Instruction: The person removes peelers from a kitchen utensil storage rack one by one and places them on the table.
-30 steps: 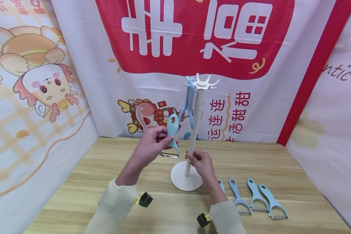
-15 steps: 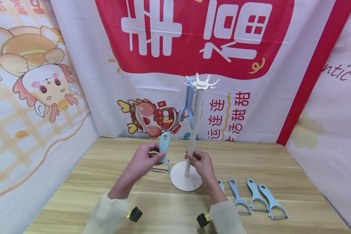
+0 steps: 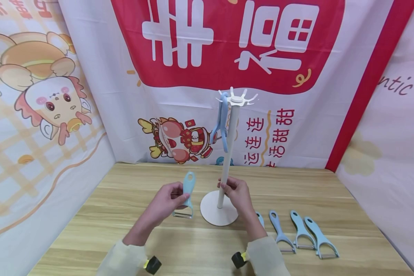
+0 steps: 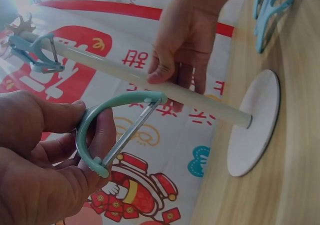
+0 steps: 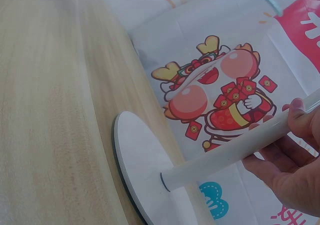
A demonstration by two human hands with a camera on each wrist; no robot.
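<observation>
My left hand [image 3: 169,201] pinches a light blue-green peeler [image 3: 188,184], its holed handle up and its metal blade down, left of the white stand and apart from it. The left wrist view shows the peeler's curved yoke and blade [image 4: 131,135] close up. With my right hand [image 3: 239,191] I grip the lower part of the stand's white pole [image 5: 225,155], just above the round base [image 3: 214,214]. From a hook on the left of the stand's top ring [image 3: 237,100] hang blue peelers [image 3: 223,122], overlapping so that their number is hard to tell.
Several blue peelers [image 3: 301,226] lie on the wooden table [image 3: 296,184] at the right; one [image 3: 260,218] is partly hidden behind my right forearm. A printed cloth [image 3: 179,92] hangs behind the table, with more cloth [image 3: 55,161] at both sides.
My left hand has moved down and to the left with the peeler, away from the stand. My right hand has stayed on the pole.
</observation>
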